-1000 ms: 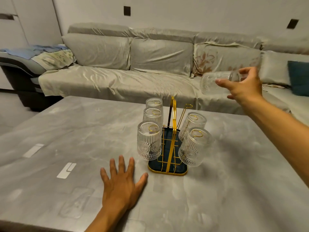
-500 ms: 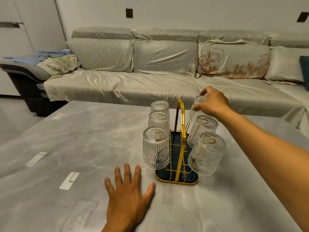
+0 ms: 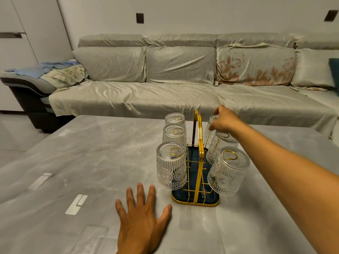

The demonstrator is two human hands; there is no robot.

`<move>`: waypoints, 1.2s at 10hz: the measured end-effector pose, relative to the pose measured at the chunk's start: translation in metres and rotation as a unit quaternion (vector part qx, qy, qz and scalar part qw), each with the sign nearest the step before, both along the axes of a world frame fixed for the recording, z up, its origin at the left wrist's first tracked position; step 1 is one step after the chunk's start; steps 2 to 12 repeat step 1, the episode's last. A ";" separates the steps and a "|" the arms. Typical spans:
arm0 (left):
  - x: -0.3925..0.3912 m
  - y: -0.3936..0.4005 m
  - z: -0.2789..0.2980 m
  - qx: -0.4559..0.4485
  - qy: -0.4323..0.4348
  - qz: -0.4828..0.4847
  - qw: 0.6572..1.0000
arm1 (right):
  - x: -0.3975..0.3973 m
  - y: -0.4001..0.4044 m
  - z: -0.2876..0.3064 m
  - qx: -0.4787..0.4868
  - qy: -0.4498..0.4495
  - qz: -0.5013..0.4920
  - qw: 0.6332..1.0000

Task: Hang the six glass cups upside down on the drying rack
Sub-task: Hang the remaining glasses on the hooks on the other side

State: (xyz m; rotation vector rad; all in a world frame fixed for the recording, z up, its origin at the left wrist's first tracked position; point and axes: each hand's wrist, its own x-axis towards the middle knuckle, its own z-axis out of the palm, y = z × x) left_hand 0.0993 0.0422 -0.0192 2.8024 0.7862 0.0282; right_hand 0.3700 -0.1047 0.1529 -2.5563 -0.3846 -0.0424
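A gold wire drying rack (image 3: pixel 198 136) with a dark blue base tray stands on the grey marble table (image 3: pixel 91 162). Three ribbed glass cups hang upside down on its left side: front (image 3: pixel 171 166), middle (image 3: pixel 174 136), back (image 3: pixel 175 119). On the right side hang a front cup (image 3: pixel 228 171) and a middle cup (image 3: pixel 219 145). My right hand (image 3: pixel 224 120) grips a sixth cup (image 3: pixel 211 123), upside down at the back right prong and mostly hidden by my fingers. My left hand (image 3: pixel 142 217) lies flat on the table with fingers spread, just left of the rack's front.
A long grey sofa (image 3: pixel 183 92) runs behind the table's far edge, with a floral cushion (image 3: pixel 256 66) at the right. Folded cloths (image 3: pixel 55 70) lie on its left armrest. Pale rectangular marks (image 3: pixel 76 204) show on the table at the left.
My right hand brought the sixth cup down from the upper right, turned it upside down and lowered it onto the rack's back right prong. The left hand stayed flat on the table.
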 end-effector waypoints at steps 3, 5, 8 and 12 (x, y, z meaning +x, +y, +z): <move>-0.001 0.004 -0.002 -0.009 -0.004 -0.007 1.000 | -0.015 -0.013 0.003 0.092 -0.013 -0.006 0.996; -0.001 0.004 -0.002 -0.009 -0.004 -0.007 1.000 | -0.015 -0.013 0.003 0.092 -0.013 -0.006 0.996; -0.001 0.004 -0.002 -0.009 -0.004 -0.007 1.000 | -0.015 -0.013 0.003 0.092 -0.013 -0.006 0.996; -0.001 0.004 -0.002 -0.009 -0.004 -0.007 1.000 | -0.015 -0.013 0.003 0.092 -0.013 -0.006 0.996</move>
